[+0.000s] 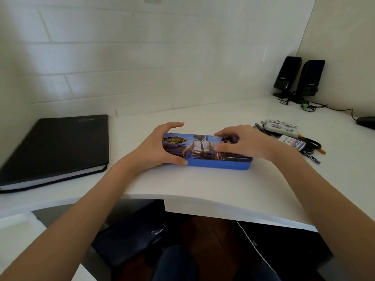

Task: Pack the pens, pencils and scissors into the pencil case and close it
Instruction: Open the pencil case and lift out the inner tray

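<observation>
Pencil case (205, 151) lies lid-down on the desk (203, 187), left hand (156, 147) gripping one end, right hand (249, 142) fingers curled on top.

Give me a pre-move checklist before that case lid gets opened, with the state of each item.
1. Blue picture-lidded pencil case flat on the white desk: ok.
2. Left hand grips the case's left end: ok.
3. Right hand on the lid's right part: ok.
4. Lid already open: not ok.
5. Loose stationery pile lying right of the case: ok.
6. Scissors in that pile: cannot tell.
</observation>
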